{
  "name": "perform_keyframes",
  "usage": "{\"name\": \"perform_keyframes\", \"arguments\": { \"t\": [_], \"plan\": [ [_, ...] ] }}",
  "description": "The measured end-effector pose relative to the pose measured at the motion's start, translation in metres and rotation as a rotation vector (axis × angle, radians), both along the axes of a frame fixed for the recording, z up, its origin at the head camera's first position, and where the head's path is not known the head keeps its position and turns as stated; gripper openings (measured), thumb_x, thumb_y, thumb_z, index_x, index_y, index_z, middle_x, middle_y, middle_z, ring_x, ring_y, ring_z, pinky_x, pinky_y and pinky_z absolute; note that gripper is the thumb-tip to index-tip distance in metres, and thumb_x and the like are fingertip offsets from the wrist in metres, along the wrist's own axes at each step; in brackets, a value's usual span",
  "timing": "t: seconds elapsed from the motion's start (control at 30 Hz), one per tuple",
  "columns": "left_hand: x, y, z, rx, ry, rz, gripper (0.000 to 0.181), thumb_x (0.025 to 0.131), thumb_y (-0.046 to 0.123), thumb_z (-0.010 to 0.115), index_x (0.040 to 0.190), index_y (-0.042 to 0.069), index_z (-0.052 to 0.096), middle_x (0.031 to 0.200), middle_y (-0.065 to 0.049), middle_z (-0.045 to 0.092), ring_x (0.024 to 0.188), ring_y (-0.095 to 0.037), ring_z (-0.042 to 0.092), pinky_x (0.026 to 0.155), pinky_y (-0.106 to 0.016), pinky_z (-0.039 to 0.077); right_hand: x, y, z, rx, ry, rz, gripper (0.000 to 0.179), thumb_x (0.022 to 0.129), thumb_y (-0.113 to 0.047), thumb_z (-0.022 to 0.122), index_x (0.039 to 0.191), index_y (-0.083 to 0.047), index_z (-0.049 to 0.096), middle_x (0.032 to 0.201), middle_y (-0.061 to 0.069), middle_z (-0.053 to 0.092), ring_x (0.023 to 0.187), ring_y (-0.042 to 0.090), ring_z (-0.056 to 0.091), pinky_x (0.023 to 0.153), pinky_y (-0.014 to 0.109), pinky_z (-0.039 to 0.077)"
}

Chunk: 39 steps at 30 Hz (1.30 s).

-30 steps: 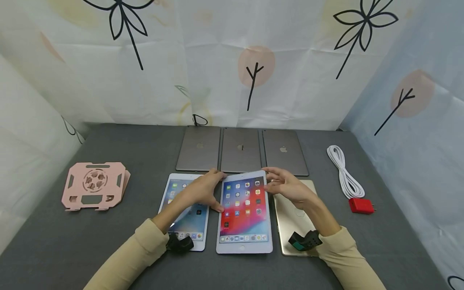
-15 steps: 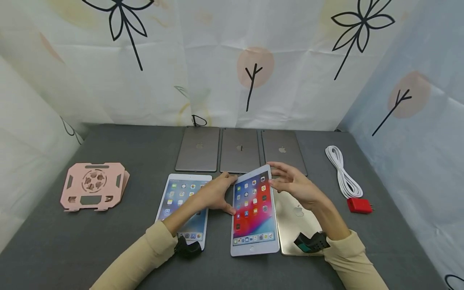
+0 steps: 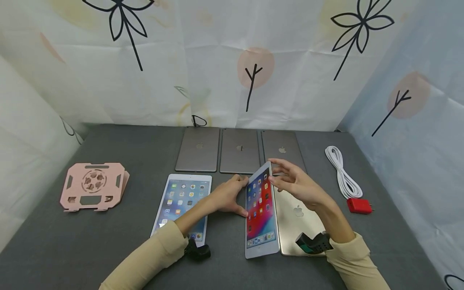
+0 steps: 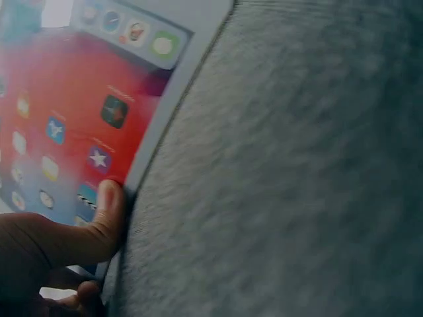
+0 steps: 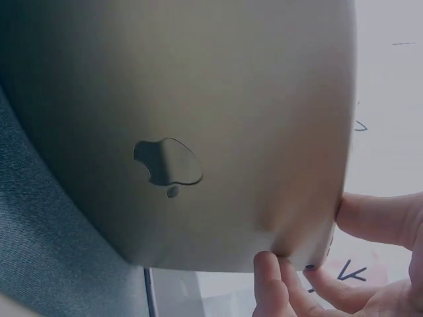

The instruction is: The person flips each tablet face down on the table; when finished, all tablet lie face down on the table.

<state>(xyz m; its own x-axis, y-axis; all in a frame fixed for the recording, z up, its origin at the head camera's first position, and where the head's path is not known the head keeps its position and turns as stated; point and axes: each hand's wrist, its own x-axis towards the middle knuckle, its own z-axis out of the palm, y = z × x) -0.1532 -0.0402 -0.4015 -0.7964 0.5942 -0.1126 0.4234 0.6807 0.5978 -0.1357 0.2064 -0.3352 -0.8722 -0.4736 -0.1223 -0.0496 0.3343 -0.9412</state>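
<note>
Both hands hold a white-framed tablet point(image 3: 261, 225) with a lit red and blue screen. Its right side is raised higher than its left, so the screen leans leftward. My left hand point(image 3: 228, 197) grips the left edge; in the left wrist view its thumb point(image 4: 109, 205) lies along the screen border. At the upper right corner, my right hand point(image 3: 301, 185) pinches the edge between thumb and fingers. A metallic back with an apple logo point(image 5: 172, 162) fills the right wrist view. Under my left forearm lies a second white tablet point(image 3: 188, 193), screen up.
A gold tablet point(image 3: 293, 225) lies face down just right of the held one. Three grey tablets point(image 3: 239, 151) line the back of the table. At the left stands a pink stand point(image 3: 94, 185). A white coiled cable point(image 3: 342, 171) and red charger plug point(image 3: 359, 206) are at the right.
The held tablet has moved right and its right side has risen, tipping it from nearly flat to steeply tilted. Both hands stay on it, and the left has shifted right.
</note>
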Motion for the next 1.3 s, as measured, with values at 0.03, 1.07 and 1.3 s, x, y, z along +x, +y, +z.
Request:
{"name": "perform_keyframes", "arguments": {
  "t": [0.03,1.07,1.3],
  "plan": [
    [0.000,0.002,-0.001,0.010,0.000,-0.004,0.108,0.073,0.034,0.094,0.156,-0.004,0.036,0.146,-0.023,0.048,0.114,-0.031,0.057,0.105,-0.049,0.051,0.000,0.000,0.001,0.001,0.004,-0.002,0.066,0.104,-0.018,0.057,0.159,-0.001,0.026,0.149,0.030,0.041,0.115,0.027,0.058,0.089,0.031,0.051],
    [-0.008,0.020,-0.002,0.126,-0.096,-0.067,0.103,0.082,0.033,0.087,0.161,0.006,0.028,0.143,-0.019,0.052,0.098,-0.022,0.067,0.082,-0.032,0.056,0.003,-0.006,-0.001,0.040,0.052,0.004,0.063,0.109,-0.022,0.051,0.163,-0.013,0.021,0.149,0.030,0.037,0.122,0.040,0.062,0.101,0.056,0.052],
    [-0.010,0.008,0.017,0.636,-0.388,-0.010,0.079,0.100,0.018,0.066,0.164,0.018,0.019,0.144,-0.021,0.049,0.110,-0.035,0.073,0.086,-0.040,0.062,0.001,-0.010,-0.007,0.068,-0.012,0.037,0.066,0.110,-0.033,0.045,0.164,-0.012,0.014,0.157,0.027,0.032,0.128,0.042,0.059,0.107,0.056,0.049]
  ]
}}
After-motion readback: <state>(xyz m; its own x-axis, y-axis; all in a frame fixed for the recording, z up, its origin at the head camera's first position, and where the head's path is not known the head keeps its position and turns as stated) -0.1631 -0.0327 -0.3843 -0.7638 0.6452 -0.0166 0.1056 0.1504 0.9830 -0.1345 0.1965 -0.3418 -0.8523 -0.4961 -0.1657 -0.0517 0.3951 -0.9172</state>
